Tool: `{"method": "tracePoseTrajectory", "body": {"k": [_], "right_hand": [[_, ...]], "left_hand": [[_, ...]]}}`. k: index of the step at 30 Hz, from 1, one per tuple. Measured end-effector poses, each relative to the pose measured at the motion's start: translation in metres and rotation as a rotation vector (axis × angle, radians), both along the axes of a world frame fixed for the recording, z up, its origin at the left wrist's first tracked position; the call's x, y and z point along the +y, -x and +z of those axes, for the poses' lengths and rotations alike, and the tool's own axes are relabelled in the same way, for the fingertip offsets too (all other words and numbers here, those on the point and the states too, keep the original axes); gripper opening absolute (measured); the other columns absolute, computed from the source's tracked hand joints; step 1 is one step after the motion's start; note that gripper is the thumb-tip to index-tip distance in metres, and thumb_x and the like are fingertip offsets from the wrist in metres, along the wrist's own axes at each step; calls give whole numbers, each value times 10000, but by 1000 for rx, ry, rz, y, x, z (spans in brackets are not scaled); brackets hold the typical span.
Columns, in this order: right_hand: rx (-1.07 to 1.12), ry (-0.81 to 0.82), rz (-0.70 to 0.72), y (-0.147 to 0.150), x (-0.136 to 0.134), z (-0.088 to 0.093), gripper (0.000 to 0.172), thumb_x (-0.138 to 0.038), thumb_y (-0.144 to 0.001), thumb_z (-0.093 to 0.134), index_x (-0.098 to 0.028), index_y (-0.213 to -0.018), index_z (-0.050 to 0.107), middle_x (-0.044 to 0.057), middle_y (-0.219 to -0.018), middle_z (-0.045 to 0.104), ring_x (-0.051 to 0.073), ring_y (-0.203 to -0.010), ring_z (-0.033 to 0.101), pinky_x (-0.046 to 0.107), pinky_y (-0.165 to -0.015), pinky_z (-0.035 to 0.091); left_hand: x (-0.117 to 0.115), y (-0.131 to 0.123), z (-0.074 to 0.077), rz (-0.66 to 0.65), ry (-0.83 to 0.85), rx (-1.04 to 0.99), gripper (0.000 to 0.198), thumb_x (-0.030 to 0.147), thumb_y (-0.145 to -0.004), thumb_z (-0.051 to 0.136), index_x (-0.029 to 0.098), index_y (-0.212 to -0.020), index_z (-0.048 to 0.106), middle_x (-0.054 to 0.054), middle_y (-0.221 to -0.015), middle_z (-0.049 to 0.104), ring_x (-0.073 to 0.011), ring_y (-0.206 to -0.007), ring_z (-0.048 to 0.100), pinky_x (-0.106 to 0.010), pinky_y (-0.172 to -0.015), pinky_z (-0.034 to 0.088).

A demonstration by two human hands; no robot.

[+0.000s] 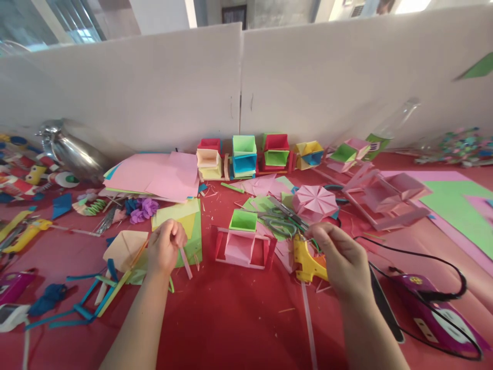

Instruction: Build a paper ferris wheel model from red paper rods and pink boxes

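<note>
My left hand (166, 247) is closed, and a narrow pink paper strip (186, 263) sticks out below its fingers. My right hand (342, 257) is pinched just above and beside a yellow glue gun (307, 261); what lies between its fingertips, if anything, is too small to make out. Between my hands stands a small paper model, with a green-topped pink box (242, 242) set in a red and pink frame (268, 252). Green-handled scissors (281, 227) lie behind the glue gun.
Several coloured paper boxes (244, 156) line the white partition (154, 92). Stacked pink paper (154, 174) and a metal jug (77, 151) are at back left. Pink folded paper frames (389, 198), a glass bottle (396, 121) and a purple device (435, 308) with black cable are right.
</note>
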State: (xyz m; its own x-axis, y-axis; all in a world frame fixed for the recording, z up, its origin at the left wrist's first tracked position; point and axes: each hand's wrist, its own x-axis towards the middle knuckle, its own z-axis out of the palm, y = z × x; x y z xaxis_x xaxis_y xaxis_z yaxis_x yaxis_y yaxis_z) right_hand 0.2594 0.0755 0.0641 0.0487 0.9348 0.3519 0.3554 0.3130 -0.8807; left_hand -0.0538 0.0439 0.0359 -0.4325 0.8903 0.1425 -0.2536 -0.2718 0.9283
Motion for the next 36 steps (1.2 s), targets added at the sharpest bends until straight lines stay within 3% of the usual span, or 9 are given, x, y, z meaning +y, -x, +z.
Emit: {"method": "tracePoseTrajectory", "body": {"k": [5,8,10,14,19,23,26,31,36], "right_hand": [[68,-28,-111,-18,-16,10,335,-373,-888,438,-215,-594,470,-21,-616,476,125,-610,462,252,-582,372],[20,-13,-134,-27,-28,13,233,-362,-848,516,-227,-666,569,-4,-690,549,146,-676,513,263,-618,399],[-11,-24,-60,-29,-37,14,147,-344,-828,548,-244,-757,629,8,-773,599,165,-743,553,271,-671,430],[-25,-23,159,-16,-57,14,105,-288,-832,548,-254,-793,640,13,-786,620,165,-765,580,259,-706,467],[135,100,344,17,-84,-2,119,-325,-823,570,-276,-901,646,23,-885,633,168,-843,592,257,-758,485],[461,270,473,33,-95,-22,423,-539,-772,552,-296,-1117,582,62,-1123,593,218,-986,564,343,-860,463],[606,422,530,41,-102,-29,554,-615,-720,555,-262,-1146,571,96,-1168,573,257,-1057,530,396,-900,434],[712,550,625,49,-113,-33,581,-603,-660,631,-260,-1126,580,92,-1150,580,273,-1076,531,421,-927,403],[499,448,541,37,-110,-40,590,-559,-632,683,-256,-1127,575,93,-1193,548,267,-1100,485,409,-947,368]], "left_hand": [[-23,2,13,62,9,43,154,282,-692,695,154,-775,670,-12,-637,660,-90,-480,520,-233,-495,431],[-44,-1,16,47,65,70,179,273,-631,746,178,-771,687,-20,-647,691,-99,-451,533,-247,-483,454],[-60,-10,16,-52,117,87,141,285,-653,734,182,-728,673,-16,-591,676,-96,-403,514,-237,-436,437],[-88,-48,15,-414,224,29,211,368,-783,611,177,-693,607,-17,-500,622,-81,-338,459,-182,-343,322],[-99,-100,13,-739,338,-80,343,482,-817,530,169,-688,579,-19,-456,594,-75,-332,427,-175,-351,309],[-99,-117,17,-636,241,19,284,433,-756,636,197,-909,673,-59,-725,685,-118,-540,568,-233,-541,458],[-101,-124,22,-536,136,215,281,332,-716,702,267,-988,681,-50,-893,668,-147,-688,596,-270,-671,486],[-106,-134,30,-402,20,483,123,276,-728,693,275,-851,704,-28,-800,664,-174,-750,621,-270,-695,487],[-110,-130,36,-412,126,697,124,298,-759,656,198,-688,637,-3,-659,600,-131,-608,563,-224,-572,427]]}}
